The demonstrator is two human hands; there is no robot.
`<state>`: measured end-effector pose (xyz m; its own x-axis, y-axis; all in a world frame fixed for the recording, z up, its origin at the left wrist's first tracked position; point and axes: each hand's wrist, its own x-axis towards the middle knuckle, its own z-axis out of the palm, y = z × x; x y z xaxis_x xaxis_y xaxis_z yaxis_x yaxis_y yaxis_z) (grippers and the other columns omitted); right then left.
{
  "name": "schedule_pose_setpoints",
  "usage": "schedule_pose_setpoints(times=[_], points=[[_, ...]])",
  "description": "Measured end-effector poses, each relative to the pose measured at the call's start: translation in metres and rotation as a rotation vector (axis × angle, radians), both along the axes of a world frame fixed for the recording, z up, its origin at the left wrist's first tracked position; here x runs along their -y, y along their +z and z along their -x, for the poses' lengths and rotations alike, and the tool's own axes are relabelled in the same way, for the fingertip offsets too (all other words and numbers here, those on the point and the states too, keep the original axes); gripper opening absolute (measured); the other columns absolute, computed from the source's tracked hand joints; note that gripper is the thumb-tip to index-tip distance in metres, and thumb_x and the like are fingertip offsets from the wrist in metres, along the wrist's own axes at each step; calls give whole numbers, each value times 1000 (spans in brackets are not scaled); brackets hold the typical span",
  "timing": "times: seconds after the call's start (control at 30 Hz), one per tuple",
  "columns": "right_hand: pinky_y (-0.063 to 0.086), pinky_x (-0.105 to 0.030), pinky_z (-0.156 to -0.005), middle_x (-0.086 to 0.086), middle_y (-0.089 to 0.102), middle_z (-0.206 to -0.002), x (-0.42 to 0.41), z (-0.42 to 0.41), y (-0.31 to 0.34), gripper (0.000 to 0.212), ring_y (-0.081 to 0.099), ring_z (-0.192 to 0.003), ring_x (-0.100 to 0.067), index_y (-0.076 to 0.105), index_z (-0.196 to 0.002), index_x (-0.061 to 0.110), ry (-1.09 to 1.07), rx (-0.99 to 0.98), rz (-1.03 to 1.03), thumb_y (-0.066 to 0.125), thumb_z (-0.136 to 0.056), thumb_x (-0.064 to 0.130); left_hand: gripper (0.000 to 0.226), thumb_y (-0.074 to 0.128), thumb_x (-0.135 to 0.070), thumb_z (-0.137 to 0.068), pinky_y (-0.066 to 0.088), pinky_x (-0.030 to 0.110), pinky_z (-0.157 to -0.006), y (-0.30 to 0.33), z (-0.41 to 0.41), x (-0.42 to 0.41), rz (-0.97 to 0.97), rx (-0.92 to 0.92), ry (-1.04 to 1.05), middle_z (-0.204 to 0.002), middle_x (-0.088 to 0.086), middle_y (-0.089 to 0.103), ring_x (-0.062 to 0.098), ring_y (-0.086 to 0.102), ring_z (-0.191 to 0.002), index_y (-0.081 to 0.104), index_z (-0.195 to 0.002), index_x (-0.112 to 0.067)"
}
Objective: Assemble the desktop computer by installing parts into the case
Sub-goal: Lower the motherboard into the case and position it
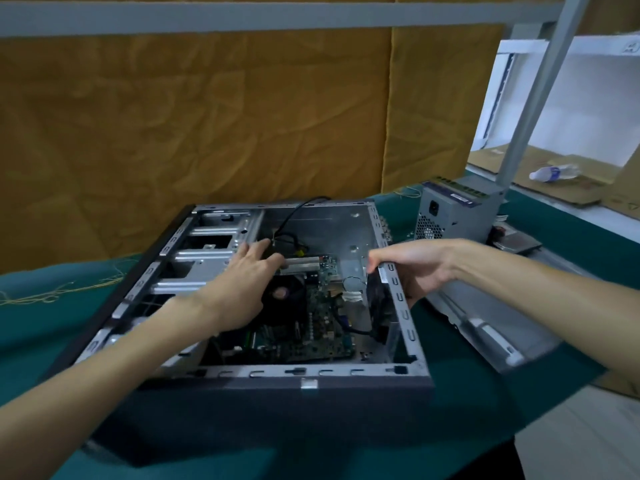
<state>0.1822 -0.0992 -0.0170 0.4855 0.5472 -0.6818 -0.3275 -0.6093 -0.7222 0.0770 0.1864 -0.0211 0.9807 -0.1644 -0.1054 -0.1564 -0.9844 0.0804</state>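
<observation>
Open computer case (242, 375) lying on its side on the green-covered table (485, 410), motherboard (311, 327) inside. Left hand (242, 285) spread flat, fingers straight, over the board's cooler fan; right hand (412, 268) curled around the case's right rim. Power supply (457, 216) just beyond that rim, its label too blurred to read.

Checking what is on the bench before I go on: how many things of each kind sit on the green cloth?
Computer case: 1
Power supply: 1
Side panel: 1
Flat drive beside the power supply: 1
Total: 4
</observation>
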Motion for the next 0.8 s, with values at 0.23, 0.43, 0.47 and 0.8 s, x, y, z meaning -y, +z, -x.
schedule_pose_setpoints(times=[0.23, 0.43, 0.47, 0.8], points=[[46, -33, -73, -7, 58, -91, -2, 0, 12, 45, 56, -76, -20, 54, -94, 16, -59, 436, 129, 79, -73, 47, 48, 58, -22, -97, 30, 39, -119, -8, -12, 34, -168, 31, -192, -150, 10, 37, 29, 33, -144, 47, -142, -10], [29, -27, -48, 4, 44, -64, -21, 24, 16, 52, 42, -49, -14, 40, -65, 15, 27, 1196, 646, 63, -90, 55, 118, 77, -62, -79, 37, 43, -117, -12, -50, 48, -264, -411, -148, -167, 2, 12, 25, 28, -150, 7, -161, -16], [31, -28, -48, 2, 48, -67, -25, 27, 18, 51, 45, -52, -15, 42, -67, 14, 54, 1332, 724, 62, -92, 55, 123, 79, -62, -76, 36, 42, -118, -14, -54, 46, -264, -419, -145, -168, 4, 10, 25, 26, -151, 4, -161, -15], [54, -36, -67, 0, 65, -93, -59, 30, 34, 31, 65, -83, -21, 64, -98, 17, 544, 1267, 415, 59, -97, 47, 124, 91, -42, -71, 44, 33, -108, -26, -60, 33, -267, -377, -123, -158, 9, 31, 26, 42, -141, 8, -154, -3]])
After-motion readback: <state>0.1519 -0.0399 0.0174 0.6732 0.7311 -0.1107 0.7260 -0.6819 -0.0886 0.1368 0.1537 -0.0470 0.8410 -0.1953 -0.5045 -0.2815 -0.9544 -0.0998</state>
